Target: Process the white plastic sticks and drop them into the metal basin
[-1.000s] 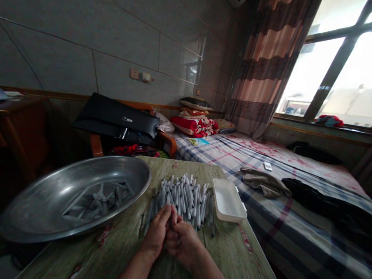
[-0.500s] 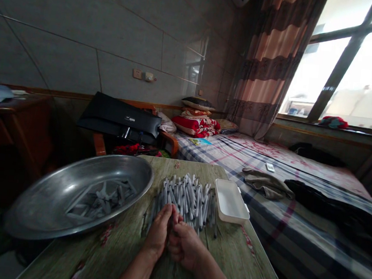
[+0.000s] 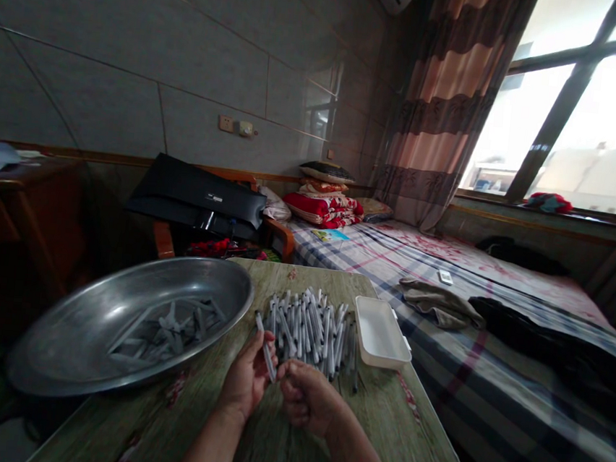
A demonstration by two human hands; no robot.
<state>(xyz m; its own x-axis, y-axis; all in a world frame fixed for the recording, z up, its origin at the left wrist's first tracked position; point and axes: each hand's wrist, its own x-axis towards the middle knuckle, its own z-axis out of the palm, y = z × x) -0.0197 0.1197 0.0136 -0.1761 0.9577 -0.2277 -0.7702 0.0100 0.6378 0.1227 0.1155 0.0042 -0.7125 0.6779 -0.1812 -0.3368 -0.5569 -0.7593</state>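
Now tipped into view, a pen (image 3: pixel 265 344) slants upward from the grip of the left hand (image 3: pixel 243 381); the right hand (image 3: pixel 307 398) curls closed by its lower end, contact unclear. Beyond lie piled pens (image 3: pixel 307 325); the label (image 3: pixel 214 197) on a black monitor (image 3: pixel 181 191) is unreadable.
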